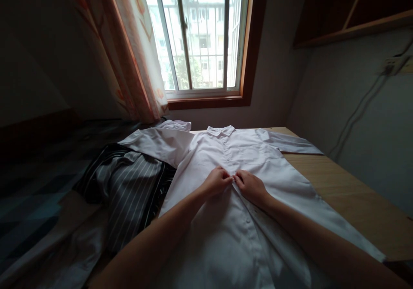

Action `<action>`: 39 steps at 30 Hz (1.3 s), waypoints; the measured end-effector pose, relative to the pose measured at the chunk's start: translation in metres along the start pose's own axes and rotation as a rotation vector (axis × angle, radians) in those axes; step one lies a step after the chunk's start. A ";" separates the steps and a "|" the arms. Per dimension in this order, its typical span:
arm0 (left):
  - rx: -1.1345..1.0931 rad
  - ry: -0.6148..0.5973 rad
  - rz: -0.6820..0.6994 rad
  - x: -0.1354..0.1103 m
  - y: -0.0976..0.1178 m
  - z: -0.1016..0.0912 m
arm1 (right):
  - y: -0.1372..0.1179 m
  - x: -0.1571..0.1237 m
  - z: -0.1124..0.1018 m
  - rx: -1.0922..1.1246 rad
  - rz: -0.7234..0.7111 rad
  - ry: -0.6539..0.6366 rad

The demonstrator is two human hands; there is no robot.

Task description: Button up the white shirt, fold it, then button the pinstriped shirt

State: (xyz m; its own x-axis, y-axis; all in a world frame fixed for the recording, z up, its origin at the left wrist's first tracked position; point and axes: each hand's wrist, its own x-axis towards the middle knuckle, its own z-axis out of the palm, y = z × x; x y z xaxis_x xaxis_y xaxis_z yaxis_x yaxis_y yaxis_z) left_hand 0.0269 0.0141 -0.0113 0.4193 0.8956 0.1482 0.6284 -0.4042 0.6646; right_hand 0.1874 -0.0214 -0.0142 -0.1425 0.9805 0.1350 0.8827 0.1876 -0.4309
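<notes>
White shirt (209,220) is being supported by wooden table (338,190), front edges (248,221) being pinched by left hand (220,180) and right hand (250,186) (any button there apparently hidden), misalignment being risked by loose lower flap (278,247).

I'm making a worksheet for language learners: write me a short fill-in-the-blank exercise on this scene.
1. The left hand and right hand pinch the front of a shirt coloured ____.
2. The dark cloth beside it is patterned with thin, pale ____.
3. In the picture, the curtain hangs on the ____ side of the window.
Missing words: white; stripes; left.
</notes>
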 end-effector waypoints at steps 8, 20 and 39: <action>-0.008 -0.024 -0.003 0.000 -0.001 -0.001 | 0.001 0.000 0.000 0.028 -0.004 0.007; -0.037 -0.054 -0.026 0.001 -0.005 -0.003 | 0.000 0.000 -0.001 0.019 -0.001 -0.011; -0.082 -0.064 -0.037 -0.001 -0.002 -0.006 | -0.003 -0.002 -0.004 -0.043 -0.002 -0.019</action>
State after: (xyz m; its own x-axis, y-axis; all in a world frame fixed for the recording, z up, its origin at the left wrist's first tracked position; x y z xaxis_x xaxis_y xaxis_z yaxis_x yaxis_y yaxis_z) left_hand 0.0217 0.0151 -0.0084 0.4393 0.8950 0.0772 0.5895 -0.3520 0.7270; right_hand 0.1866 -0.0238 -0.0099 -0.1529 0.9811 0.1184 0.9008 0.1877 -0.3916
